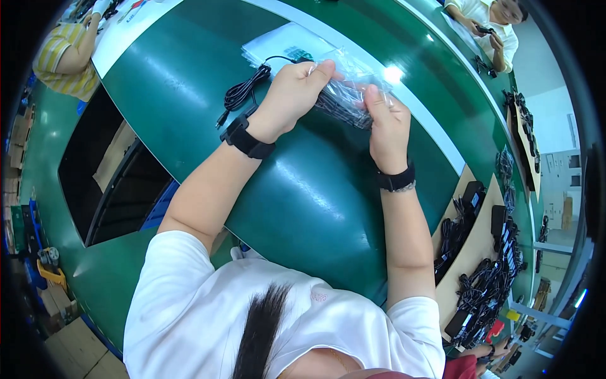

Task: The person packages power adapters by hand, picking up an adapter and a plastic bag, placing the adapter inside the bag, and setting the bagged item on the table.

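Between my two hands is a clear plastic bag (346,95) with dark, coiled cable-like contents showing through it. My left hand (295,91) pinches the bag's left side between thumb and fingers. On the bag's other side, my right hand (388,123) grips the film with its thumb on top. Beside my left wrist a bundled black cable (247,88) lies on the green table, and one thin strand of it runs up behind my left hand. A stack of flat clear bags (278,43) lies just beyond that hand, partly hidden by it.
Cardboard trays (449,287) at the right hold many black power adapters (499,271) with cables. A black bin (117,170) stands left of the table (303,202). Co-workers sit at the far left and far right, the right one (499,31) holding a dark item.
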The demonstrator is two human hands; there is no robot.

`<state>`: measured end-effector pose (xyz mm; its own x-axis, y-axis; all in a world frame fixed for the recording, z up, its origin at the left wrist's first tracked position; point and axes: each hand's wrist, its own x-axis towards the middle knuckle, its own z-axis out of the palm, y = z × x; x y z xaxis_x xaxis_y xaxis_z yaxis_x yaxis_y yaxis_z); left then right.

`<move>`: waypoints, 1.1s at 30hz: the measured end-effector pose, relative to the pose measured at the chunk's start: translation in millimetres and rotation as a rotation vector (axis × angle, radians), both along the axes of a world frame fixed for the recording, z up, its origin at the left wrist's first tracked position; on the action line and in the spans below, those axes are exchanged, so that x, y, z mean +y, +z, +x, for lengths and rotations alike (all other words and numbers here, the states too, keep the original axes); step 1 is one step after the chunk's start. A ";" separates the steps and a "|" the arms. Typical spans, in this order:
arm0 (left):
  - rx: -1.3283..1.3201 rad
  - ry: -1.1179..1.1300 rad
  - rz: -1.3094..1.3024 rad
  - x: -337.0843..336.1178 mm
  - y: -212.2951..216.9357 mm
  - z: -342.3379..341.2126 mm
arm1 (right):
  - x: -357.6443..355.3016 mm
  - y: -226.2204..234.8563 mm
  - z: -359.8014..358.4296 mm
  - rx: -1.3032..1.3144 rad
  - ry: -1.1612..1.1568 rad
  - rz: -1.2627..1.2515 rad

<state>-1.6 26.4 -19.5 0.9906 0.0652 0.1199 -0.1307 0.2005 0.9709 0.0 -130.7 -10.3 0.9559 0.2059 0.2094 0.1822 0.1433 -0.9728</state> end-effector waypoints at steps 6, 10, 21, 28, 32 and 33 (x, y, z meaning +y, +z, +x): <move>-0.060 0.120 -0.005 1.6 -4.8 2.8 | 9.6 -1.1 2.2 -0.054 0.000 0.097; 0.055 0.042 -0.266 -6.3 4.7 -3.7 | -0.6 -4.4 3.1 -0.023 0.032 0.034; 0.038 -0.108 -0.084 0.5 4.2 -3.5 | -0.6 -2.5 0.6 -0.081 0.022 -0.001; -0.022 0.100 -0.257 -1.5 0.2 0.6 | 3.5 8.1 2.9 0.098 0.060 0.167; 0.018 0.113 -0.109 -4.9 8.9 -5.1 | -8.2 17.7 7.8 0.449 0.322 0.184; 0.010 0.077 -0.143 -0.9 5.5 -2.2 | -10.2 15.8 13.6 0.465 0.421 0.140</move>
